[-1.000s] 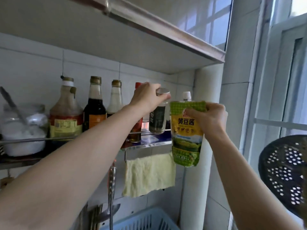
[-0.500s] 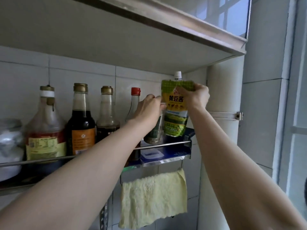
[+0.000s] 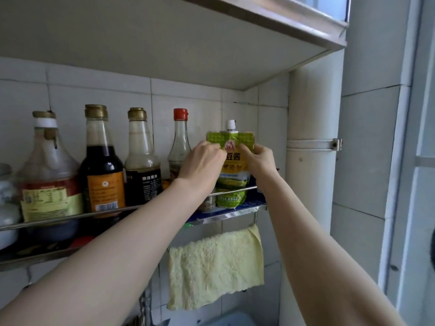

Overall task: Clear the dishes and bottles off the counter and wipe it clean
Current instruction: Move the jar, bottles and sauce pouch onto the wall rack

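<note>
Centre right of frame: soybean paste pouch (image 3: pixel 231 161) stands upright on the wall rack (image 3: pixel 235 209), behind its rail. Left hand (image 3: pixel 202 165) and right hand (image 3: pixel 260 158) each pinch an upper edge, grip clamped, probably steadying it so the floppy pouch stays upright.

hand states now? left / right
Left hand: closed, fingers curled on the left edge of the green sauce pouch.
Right hand: closed, grip on the pouch's right edge.
</note>
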